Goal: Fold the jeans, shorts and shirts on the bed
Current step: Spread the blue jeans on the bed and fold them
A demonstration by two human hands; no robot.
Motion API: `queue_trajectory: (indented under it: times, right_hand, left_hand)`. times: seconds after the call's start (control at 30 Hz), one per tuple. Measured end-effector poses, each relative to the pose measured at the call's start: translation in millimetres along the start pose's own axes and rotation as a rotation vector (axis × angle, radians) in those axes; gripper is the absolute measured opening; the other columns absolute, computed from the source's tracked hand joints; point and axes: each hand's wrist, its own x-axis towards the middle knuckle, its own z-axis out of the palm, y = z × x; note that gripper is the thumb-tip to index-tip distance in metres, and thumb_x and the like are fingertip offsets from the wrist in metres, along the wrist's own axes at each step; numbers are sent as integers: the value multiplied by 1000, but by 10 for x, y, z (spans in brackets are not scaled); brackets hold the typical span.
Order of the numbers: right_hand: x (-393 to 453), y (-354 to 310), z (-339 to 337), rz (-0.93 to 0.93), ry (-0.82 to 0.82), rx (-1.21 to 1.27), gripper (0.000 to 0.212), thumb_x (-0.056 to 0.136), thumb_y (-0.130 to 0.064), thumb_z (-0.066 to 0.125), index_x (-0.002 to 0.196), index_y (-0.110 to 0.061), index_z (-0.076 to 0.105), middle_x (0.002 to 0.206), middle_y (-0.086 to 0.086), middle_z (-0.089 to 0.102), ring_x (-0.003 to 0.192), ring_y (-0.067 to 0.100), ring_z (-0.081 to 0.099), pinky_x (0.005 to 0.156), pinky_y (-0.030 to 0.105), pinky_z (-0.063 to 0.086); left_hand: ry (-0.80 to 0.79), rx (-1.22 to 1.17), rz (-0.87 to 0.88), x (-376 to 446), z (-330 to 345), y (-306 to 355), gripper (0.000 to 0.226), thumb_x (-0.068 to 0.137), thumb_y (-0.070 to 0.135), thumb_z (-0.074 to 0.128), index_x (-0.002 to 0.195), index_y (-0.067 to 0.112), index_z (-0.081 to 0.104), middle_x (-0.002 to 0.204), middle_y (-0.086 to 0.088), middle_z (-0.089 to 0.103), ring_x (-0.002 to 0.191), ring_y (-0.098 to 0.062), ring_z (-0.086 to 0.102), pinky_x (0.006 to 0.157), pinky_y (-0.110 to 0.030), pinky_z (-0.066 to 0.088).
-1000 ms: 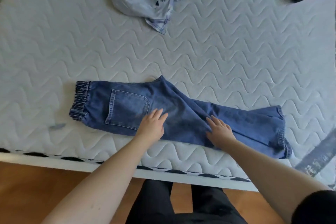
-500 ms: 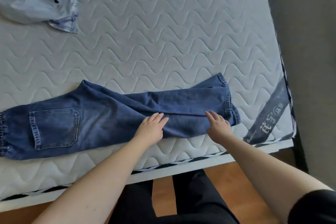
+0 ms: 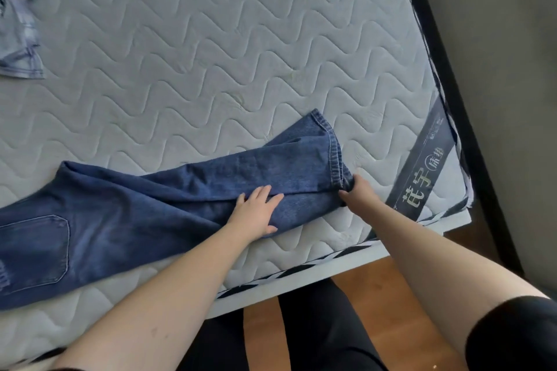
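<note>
Typically limp yet weighty, jeans are pressed flat under the left hand while hems are pinched by the right hand, judged the best hold.

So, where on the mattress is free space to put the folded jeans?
Free: the wide quilted mattress beyond the jeans, between the pale garment far left and the mattress's right edge. Crowded: the near strip, where jeans, left hand and right hand lie.
</note>
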Motion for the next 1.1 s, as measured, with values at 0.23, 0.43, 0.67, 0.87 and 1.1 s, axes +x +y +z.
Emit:
queue_trajectory:
  times: [0.23,0.43,0.67,0.87,1.1]
  right_hand:
    - [-350,-32,219,73,-204,315,19,87,-18,57,104,-11,60,85,10,66,73,24,67,53,24,56]
    - [-762,205,380,207,-553,390,13,81,-18,58,91,-12,63,70,4,67,57,17,64,60,32,59]
    - [-720,414,497,93,-109,183,41,89,-28,58,128,-18,53,114,11,67,98,28,63,86,38,53]
    - [-441,276,358,-106,152,-45,96,82,-40,67,156,-22,8,159,5,23,142,26,29,112,44,28]
    - [-176,-289,379,-344,188,-304,117,76,-32,76,153,-32,-13,163,-3,-9,149,23,9,119,46,10]
  left_hand:
    - [231,-20,-71,71,99,1,70,98,51,38,155,28,5,161,-2,14,147,-22,15,117,-46,18]
    - [285,118,-44,166,-42,-99,78,95,39,52,155,25,5,161,-4,13,146,-25,16,119,-45,16]
    - [303,139,-59,287,-234,-143,62,98,9,40,154,26,16,154,-2,29,137,-25,33,108,-46,35]
    - [330,-248,-114,270,-637,-138,51,89,10,35,128,36,54,122,-4,64,108,-32,58,90,-40,46]
    - [211,-712,41,-86,-1175,-444,51,82,-4,43,99,36,71,101,12,72,101,-6,63,93,-20,45]
